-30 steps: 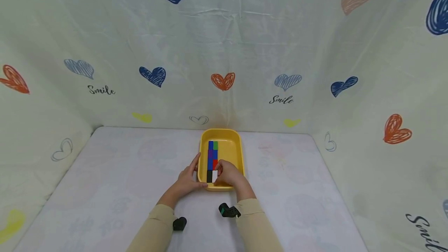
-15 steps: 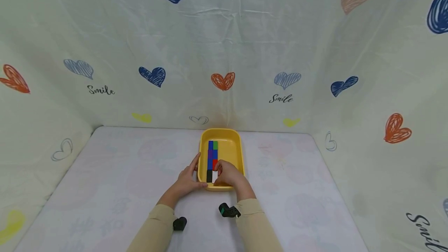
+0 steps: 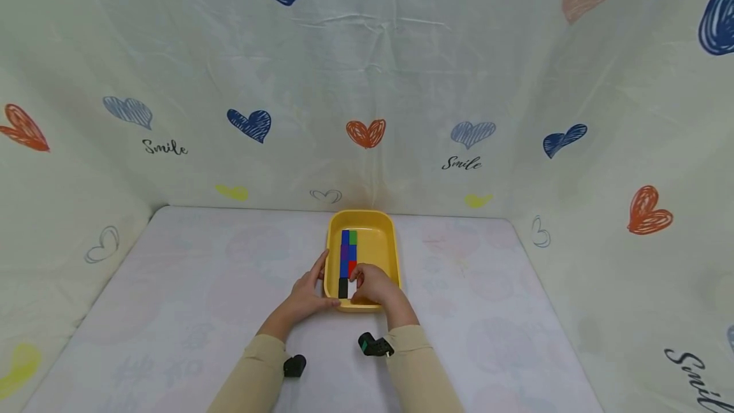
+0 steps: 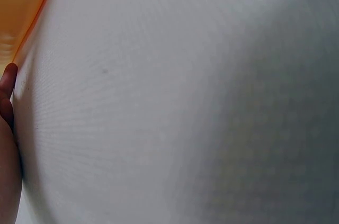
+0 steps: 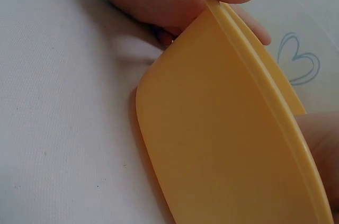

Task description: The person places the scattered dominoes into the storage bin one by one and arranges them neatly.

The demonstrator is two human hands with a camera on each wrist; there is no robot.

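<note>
A yellow tray (image 3: 377,242) lies at the back of the table. Inside it, coloured blocks form two touching columns: blue, a purple block (image 3: 344,253) and a black block (image 3: 343,288) on the left; a green block (image 3: 353,238), blue, a red block (image 3: 352,266) and a white block (image 3: 352,289) on the right. My left hand (image 3: 302,296) holds the tray's near left corner, thumb on the front rim and fingers along the left side. With thumb and index finger, my right hand (image 3: 375,285) pinches the white block, partly covering it. The right wrist view shows the tray's outer wall (image 5: 212,113).
The white table (image 3: 470,311) spreads around the tray. Behind it hangs a cloth (image 3: 413,81) printed with hearts. Black wrist devices sit at the left sleeve (image 3: 258,362) and the right sleeve (image 3: 421,355).
The right fingers have shifted very slightly and cover a little more of the white block. The tray, the other blocks and the left hand stay as they were.
</note>
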